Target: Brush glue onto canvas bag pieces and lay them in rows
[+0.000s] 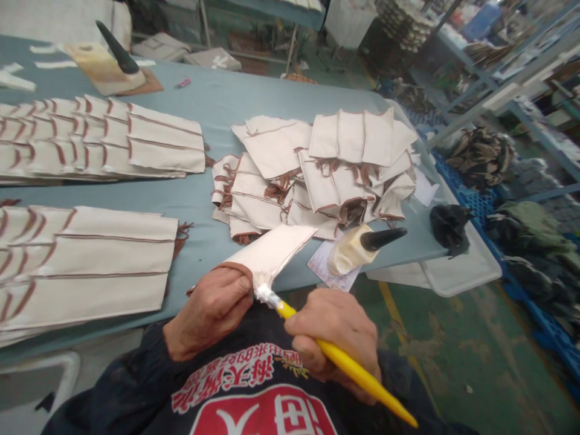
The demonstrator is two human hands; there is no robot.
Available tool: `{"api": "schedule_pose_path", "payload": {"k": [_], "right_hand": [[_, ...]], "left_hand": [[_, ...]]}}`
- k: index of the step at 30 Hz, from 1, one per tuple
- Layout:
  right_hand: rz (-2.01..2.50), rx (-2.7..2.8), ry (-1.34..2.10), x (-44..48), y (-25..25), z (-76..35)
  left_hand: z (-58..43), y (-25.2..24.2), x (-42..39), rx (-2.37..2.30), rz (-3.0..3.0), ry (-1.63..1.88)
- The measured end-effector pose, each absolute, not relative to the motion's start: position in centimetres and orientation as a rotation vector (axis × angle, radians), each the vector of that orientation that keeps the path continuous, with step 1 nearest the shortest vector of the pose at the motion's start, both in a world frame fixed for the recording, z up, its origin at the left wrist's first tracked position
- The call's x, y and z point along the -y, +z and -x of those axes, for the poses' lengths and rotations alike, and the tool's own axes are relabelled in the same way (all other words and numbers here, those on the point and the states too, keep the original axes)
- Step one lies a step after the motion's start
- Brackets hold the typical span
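In the head view, my left hand (215,311) grips the brown-trimmed edge of a cream fabric piece (276,251), whose far end reaches over the table. My right hand (338,338) is wrapped around a yellow-handled brush (362,371). White paste covers the brush's tip, which touches the fabric piece beside my left fingers. Just beyond my right hand, a cream bottle with a black pointed nozzle (351,252) stands tilted on a piece of paper at the table edge.
Overlapping cream pieces with brown edging (149,136) lie in rows at left. A loose heap of similar pieces (272,145) covers the middle. A second nozzle bottle (97,66) sits at back left. A black plastic bag (449,228) and white tray (475,266) are at right.
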State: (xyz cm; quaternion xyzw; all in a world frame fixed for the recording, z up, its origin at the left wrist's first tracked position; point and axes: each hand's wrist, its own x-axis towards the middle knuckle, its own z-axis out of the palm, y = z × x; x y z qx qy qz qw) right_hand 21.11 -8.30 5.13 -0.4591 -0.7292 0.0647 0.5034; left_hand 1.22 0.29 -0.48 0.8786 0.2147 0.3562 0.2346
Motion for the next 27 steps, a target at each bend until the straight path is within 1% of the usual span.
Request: {"api": "schedule_pose_path", "payload": {"k": [4,8,13,21,27], "right_hand": [[1.153,1.567,0.176,8.4,4.1,-20.9],[1.305,1.476,0.077,8.5,3.9,-21.0],[1.188,1.55,0.231,9.1,4.1,-19.3],[1.275,0.986,0.367,9.4,2.9,-20.6],[1.23,0.893,0.486,8.5,2.7,-21.3]], "left_hand": [[-1.2,-0.6,-0.2,-0.603,-2.414,0.951],[-1.2,-0.8,0.0,-0.62,-2.449,0.966],[-1.0,-0.9,0.1,-0.58,-2.426,0.974],[-1.1,-1.0,0.7,-0.64,-2.383,1.024],[-1.0,-0.8,1.2,-0.712,-2.329,1.04]]}}
